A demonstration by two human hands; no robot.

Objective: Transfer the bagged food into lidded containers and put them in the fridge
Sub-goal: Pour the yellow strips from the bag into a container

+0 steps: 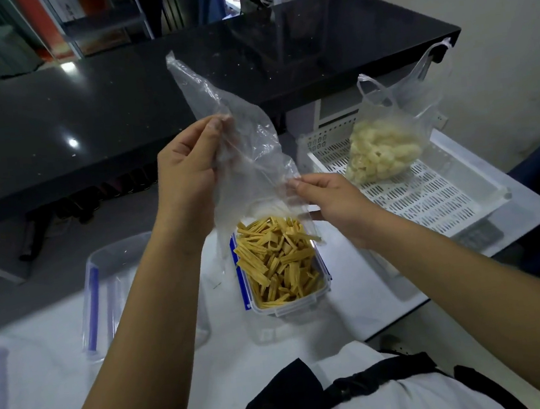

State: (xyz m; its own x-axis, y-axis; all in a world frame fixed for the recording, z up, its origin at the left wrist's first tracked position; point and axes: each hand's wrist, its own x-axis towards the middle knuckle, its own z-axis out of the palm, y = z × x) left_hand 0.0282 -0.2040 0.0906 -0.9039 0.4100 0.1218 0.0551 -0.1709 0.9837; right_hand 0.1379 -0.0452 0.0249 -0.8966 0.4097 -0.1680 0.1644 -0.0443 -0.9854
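In the middle of the frame, the left hand (184,169) and right hand (330,198) are pinching a thin, floppy, nearly weightless bag (242,141) over the box (279,262) of dry, brittle-looking yellow strips (277,256); holding its edges is probably working best.

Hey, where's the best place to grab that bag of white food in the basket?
Take the bag by its two loop handles, reaching down from above. They stand up clear of the food, which bulges at the bottom in the white basket, so lifting there should keep the opening on top.
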